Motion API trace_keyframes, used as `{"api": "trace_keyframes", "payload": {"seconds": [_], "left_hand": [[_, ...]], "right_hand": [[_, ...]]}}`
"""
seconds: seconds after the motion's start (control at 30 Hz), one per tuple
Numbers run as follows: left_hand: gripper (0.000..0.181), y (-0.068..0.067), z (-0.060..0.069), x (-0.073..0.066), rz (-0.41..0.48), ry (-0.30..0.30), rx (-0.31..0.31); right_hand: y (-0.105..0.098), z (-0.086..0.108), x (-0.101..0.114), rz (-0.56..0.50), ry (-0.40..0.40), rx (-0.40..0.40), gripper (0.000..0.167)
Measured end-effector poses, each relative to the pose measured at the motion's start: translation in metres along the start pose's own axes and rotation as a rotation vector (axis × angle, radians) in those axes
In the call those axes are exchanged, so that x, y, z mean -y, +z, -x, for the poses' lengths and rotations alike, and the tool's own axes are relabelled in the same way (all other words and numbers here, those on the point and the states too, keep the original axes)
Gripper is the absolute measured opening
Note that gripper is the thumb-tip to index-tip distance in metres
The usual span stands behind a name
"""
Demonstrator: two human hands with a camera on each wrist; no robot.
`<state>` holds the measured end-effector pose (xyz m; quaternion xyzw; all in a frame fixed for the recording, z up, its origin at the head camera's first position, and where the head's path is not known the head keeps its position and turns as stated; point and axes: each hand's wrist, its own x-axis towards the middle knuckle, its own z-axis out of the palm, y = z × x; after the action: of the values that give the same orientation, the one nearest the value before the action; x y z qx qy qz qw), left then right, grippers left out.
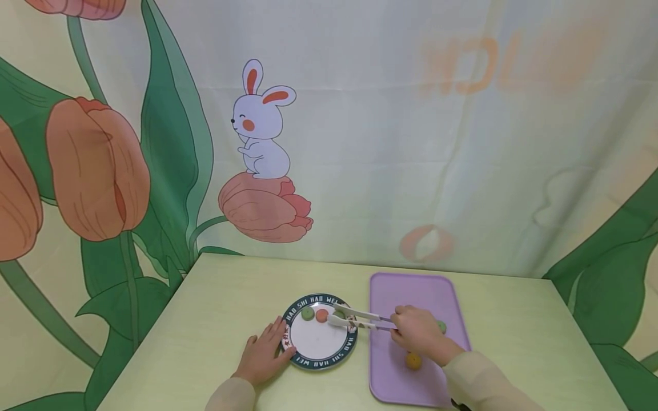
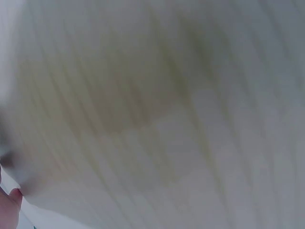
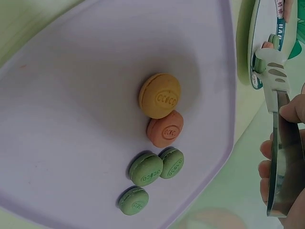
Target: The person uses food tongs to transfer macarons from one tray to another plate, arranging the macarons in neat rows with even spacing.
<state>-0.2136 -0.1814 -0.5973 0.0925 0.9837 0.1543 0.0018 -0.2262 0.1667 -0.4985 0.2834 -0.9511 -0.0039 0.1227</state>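
My right hand (image 1: 418, 329) grips a pair of tongs (image 1: 360, 324) with white tips, which reach over the right part of a dark-rimmed plate (image 1: 319, 363). Between the tips is a green macaron (image 3: 259, 65). On the plate, a green macaron (image 1: 307, 313) and an orange-pink one (image 1: 321, 315) lie side by side near the far rim. My left hand (image 1: 263, 354) rests at the plate's left edge, fingers spread and touching the rim. The left wrist view is mostly covered by blurred fabric.
A purple tray (image 1: 388, 371) lies right of the plate. In the right wrist view it holds a yellow macaron (image 3: 160, 96), an orange-pink one (image 3: 165, 129) and several green ones (image 3: 146, 169). A printed curtain (image 1: 349, 142) hangs behind the table (image 1: 180, 342).
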Motion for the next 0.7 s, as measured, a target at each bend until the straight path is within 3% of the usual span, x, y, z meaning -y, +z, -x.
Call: {"api": "trace_keyframes", "payload": {"seconds": [0.7], "left_hand": [[0.072, 0.000, -0.001, 0.000, 0.001, -0.002, 0.005]], "right_hand": [[-0.009, 0.010, -0.003, 0.008, 0.031, 0.021, 0.018]]}}
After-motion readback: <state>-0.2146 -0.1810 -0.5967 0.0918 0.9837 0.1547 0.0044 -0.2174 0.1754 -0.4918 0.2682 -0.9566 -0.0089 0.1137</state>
